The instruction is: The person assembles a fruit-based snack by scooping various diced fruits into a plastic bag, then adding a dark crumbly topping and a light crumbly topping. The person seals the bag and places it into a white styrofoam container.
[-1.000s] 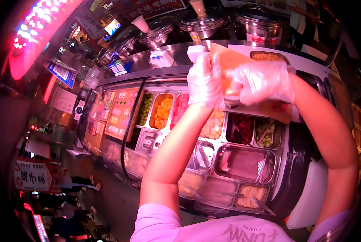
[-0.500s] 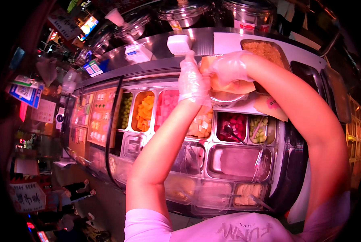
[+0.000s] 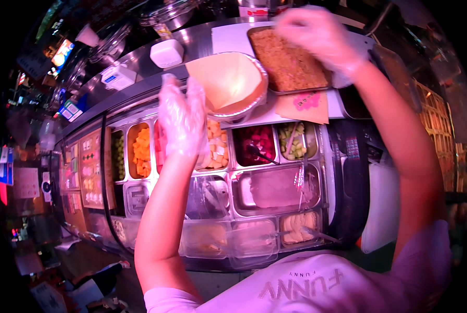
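Observation:
A foil bowl point(image 3: 244, 111) lined with tan paper point(image 3: 228, 78) stands on the white board at the counter's far side. My left hand point(image 3: 181, 117), in a clear plastic glove, is upright at the bowl's left side with thumb and fingers apart. Whether it touches the rim, I cannot tell. My right hand point(image 3: 322, 39), gloved too, hovers over the far right part of a metal tray of brownish crumbly food point(image 3: 288, 62). Its fingers look bent but are blurred, and nothing shows clearly in them.
Below the board are metal pans of orange cubes point(image 3: 141, 151), dark red pieces with a spoon point(image 3: 254, 143) and green chunks point(image 3: 294, 140). A tan paper point(image 3: 302, 107) lies before the tray. A white box point(image 3: 166, 53) and lidded pots point(image 3: 173, 14) stand behind.
Both hands were at the bowl, pressing on the paper. The right hand has moved right, over the tray, and the left has come off the paper. The view has turned rightward.

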